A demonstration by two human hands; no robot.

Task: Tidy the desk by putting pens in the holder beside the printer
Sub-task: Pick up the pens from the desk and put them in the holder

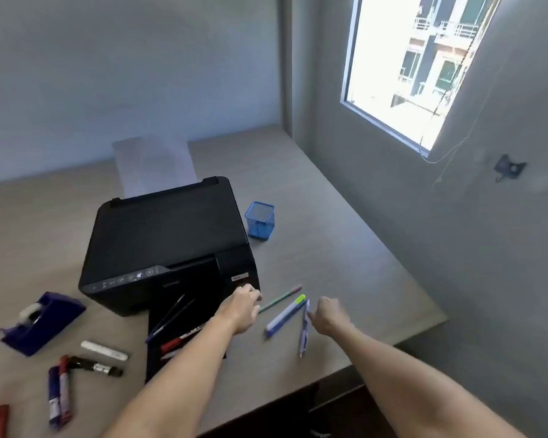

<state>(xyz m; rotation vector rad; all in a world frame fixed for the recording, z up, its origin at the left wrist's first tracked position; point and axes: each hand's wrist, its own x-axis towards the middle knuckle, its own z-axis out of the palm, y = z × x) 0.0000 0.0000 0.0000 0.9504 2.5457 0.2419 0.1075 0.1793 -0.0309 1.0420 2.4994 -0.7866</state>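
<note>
An empty blue mesh holder stands right of the black printer. In front of the printer lie a thin green pen and a white highlighter with a green cap. My left hand has its fingers curled at the near end of the green pen; a grip cannot be made out. My right hand pinches the top end of a white pen, which hangs down blurred towards the desk. Two blue pens and a red marker rest on the printer's output tray.
At the left of the desk are a blue tape dispenser, a white marker, a black marker and red and blue markers. The desk's edge runs close on the right, below a wall with a window.
</note>
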